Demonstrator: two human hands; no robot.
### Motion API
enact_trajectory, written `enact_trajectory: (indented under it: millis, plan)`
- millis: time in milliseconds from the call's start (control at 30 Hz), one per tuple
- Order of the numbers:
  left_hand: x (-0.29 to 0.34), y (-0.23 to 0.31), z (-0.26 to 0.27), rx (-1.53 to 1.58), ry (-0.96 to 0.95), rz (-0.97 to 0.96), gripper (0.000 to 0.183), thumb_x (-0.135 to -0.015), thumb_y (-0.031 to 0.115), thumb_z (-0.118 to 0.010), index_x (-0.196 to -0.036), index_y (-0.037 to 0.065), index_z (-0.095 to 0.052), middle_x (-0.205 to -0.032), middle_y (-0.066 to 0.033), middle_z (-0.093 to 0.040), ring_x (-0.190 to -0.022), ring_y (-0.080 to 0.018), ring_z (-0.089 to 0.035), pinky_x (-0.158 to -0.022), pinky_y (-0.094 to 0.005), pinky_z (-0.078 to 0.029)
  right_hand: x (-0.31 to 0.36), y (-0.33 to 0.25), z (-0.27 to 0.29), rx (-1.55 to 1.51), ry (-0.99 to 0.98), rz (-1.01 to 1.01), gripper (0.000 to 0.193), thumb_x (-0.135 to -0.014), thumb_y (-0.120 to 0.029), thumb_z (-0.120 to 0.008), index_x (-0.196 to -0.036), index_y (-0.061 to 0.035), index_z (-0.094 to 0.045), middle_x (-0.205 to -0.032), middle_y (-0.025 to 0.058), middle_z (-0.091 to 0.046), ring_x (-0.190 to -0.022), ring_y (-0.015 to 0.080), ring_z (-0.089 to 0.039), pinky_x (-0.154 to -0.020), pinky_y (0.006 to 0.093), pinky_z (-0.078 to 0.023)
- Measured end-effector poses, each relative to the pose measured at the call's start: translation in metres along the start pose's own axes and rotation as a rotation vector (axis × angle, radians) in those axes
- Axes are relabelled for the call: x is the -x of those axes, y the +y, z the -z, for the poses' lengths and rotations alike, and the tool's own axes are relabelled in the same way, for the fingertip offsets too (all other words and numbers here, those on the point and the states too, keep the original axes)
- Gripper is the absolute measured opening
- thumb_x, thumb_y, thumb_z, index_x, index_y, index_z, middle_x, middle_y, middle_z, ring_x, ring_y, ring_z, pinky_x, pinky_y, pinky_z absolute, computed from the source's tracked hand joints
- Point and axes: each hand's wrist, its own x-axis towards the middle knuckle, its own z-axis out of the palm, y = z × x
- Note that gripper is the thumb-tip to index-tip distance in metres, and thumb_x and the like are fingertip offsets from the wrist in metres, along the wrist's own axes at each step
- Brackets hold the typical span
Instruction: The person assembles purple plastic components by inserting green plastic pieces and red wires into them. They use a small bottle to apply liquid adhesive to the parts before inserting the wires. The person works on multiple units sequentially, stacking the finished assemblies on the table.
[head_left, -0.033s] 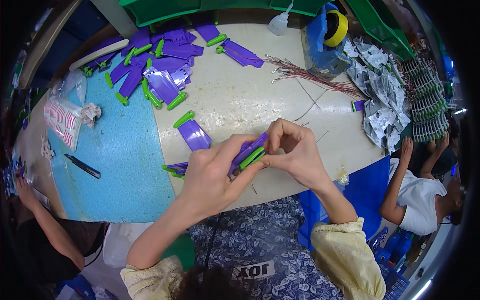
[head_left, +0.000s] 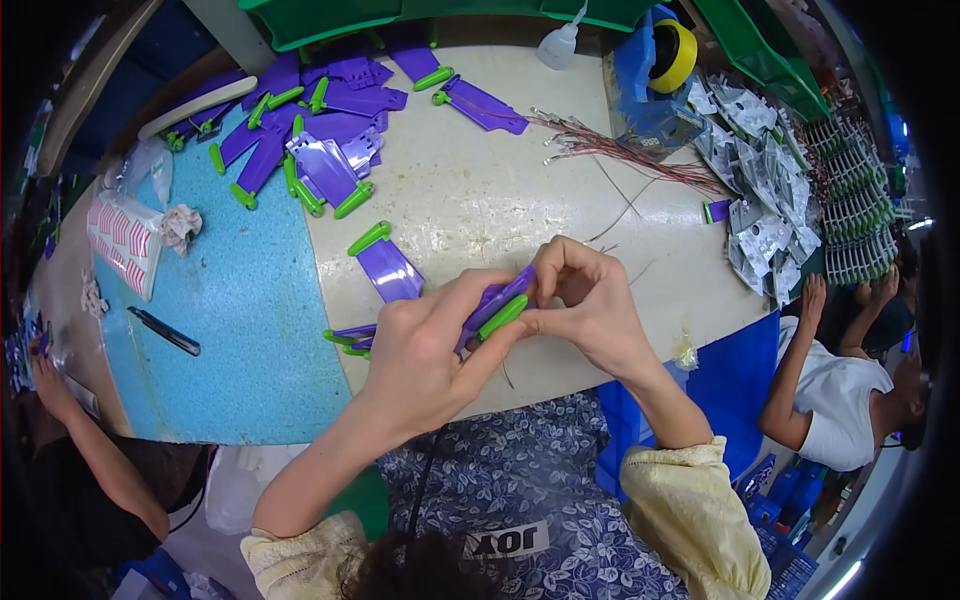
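Observation:
Above the table's near edge, my left hand (head_left: 415,345) is closed around a purple plastic piece with a green end (head_left: 503,316), its thumb along the green part. My right hand (head_left: 590,310) pinches at the far right edge of that same piece, thumb and index finger close together. Whether a small part sits between those fingertips is hidden. Just beyond my left hand lies a like purple piece with a green end (head_left: 388,270). More purple and green parts (head_left: 350,338) stick out from behind my left wrist.
Many purple and green pieces (head_left: 325,170) are heaped at the far left. Red and black wires (head_left: 620,155) lie near a blue tape dispenser (head_left: 640,90). Silvery packets (head_left: 755,180) pile up at right. A cutter knife (head_left: 165,332) rests on the blue mat (head_left: 240,350). Co-workers sit at both sides.
The purple piece has tilted slightly in my fingers, so less of its green end's lower edge shows. Both hands stay in nearly the same place.

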Motion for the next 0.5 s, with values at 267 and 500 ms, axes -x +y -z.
enact_trajectory:
  millis: [267,500]
  plan:
    - [0.006,0.002,0.001,-0.006,0.232,-0.014,0.032,-0.086,0.008,-0.076,-0.114,-0.003,-0.064,-0.080,-0.0115,-0.071,-0.063,-0.0204,-0.069,-0.059,-0.0302,-0.051,0.011,0.012,-0.016,0.207,0.099,0.182,0.023,-0.084,-0.003,-0.079,-0.101,0.0018,-0.064,-0.099,0.0071,-0.070,-0.091,0.0126,-0.067,-0.076,0.0284,-0.054]
    - [0.005,0.004,0.010,0.010,-0.022,0.022,0.032,-0.090,0.005,-0.068,-0.120,-0.002,-0.061,-0.078,-0.0077,-0.067,-0.064,-0.0098,-0.060,-0.060,-0.0262,-0.047,0.013,-0.027,0.002,0.599,0.083,0.177,0.018,-0.084,0.000,-0.074,-0.100,0.0018,-0.066,-0.088,0.0126,-0.068,-0.077,0.0175,-0.068,-0.066,0.0301,-0.054]
